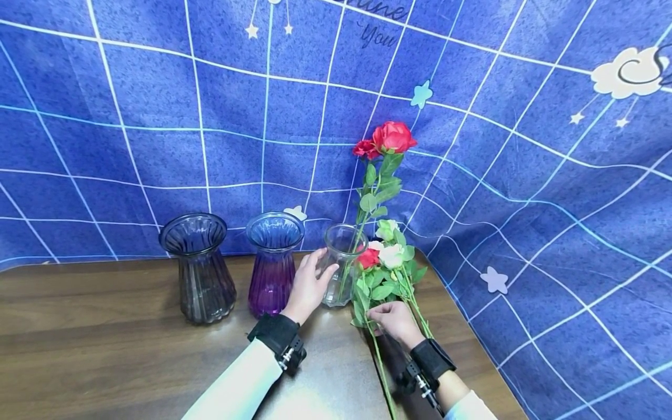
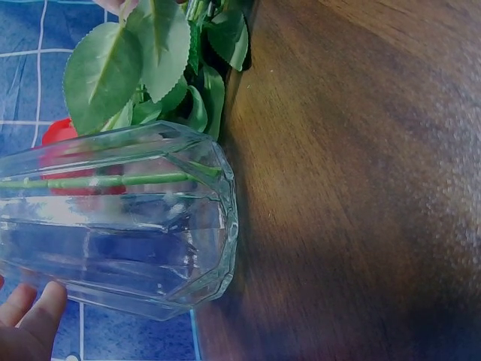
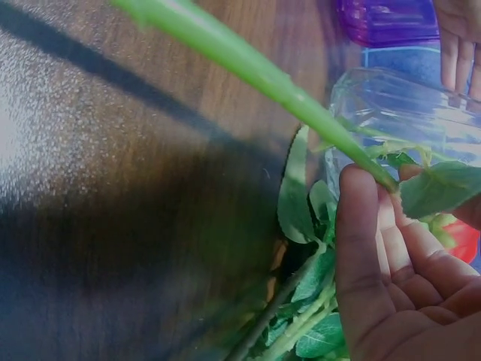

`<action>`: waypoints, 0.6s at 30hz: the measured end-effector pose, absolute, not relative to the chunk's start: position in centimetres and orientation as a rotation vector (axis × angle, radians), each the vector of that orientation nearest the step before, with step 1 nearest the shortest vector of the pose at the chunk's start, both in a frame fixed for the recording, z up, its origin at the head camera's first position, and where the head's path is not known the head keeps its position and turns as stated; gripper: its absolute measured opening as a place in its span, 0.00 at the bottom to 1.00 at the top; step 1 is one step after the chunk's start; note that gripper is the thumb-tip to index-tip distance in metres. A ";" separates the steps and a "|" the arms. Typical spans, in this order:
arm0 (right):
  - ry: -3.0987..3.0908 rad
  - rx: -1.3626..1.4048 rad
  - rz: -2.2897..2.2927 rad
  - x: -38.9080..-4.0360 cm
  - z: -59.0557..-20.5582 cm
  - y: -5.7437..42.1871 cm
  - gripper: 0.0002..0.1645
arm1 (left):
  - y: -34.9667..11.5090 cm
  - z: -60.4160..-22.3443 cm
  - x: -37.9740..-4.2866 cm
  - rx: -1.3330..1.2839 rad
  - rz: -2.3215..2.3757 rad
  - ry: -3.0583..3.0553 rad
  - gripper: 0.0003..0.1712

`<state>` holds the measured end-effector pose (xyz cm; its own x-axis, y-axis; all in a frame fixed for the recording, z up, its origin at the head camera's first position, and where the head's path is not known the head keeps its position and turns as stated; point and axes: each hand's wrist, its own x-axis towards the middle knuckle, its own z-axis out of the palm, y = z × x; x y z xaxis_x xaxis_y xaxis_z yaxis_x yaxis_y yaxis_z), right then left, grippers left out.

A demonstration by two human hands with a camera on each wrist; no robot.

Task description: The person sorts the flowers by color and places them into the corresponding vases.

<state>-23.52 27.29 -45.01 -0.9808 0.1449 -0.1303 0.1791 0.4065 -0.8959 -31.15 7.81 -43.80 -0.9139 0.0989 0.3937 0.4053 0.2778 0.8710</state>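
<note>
My left hand [image 1: 310, 283] is at the left side of a clear glass vase [image 1: 336, 286], its fingers fairly straight and the thumb over the front. In the left wrist view, fingertips [image 2: 46, 304] lie by the glass. A red rose [image 1: 395, 137] stands tall in that vase, its green stem [image 2: 113, 181] visible through the wall. Right of the vase, my right hand [image 1: 397, 321] pinches a green flower stem [image 3: 293, 94] between thumb and fingers. The stem runs down toward the table's front; which bloom it bears is hidden among leaves.
A purple and blue vase [image 1: 271, 280] and a dark grey vase [image 1: 206, 286] stand to the left on the wooden table [image 1: 105, 338]. White roses [image 1: 391, 255] and a red rose [image 1: 369, 258] lie at the right. Behind hangs a blue grid cloth [image 1: 157, 116].
</note>
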 end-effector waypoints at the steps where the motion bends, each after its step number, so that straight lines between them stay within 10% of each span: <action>1: 2.615 0.301 -1.663 -23.4 -44.9 27.3 0.11 | 7.8 -43.8 -31.1 -0.464 -1.682 -2.284 0.28; 18: 2.654 0.386 -1.821 -21.3 -40.5 29.4 0.11 | 7.8 -43.8 -31.1 -0.478 -1.657 -2.271 0.27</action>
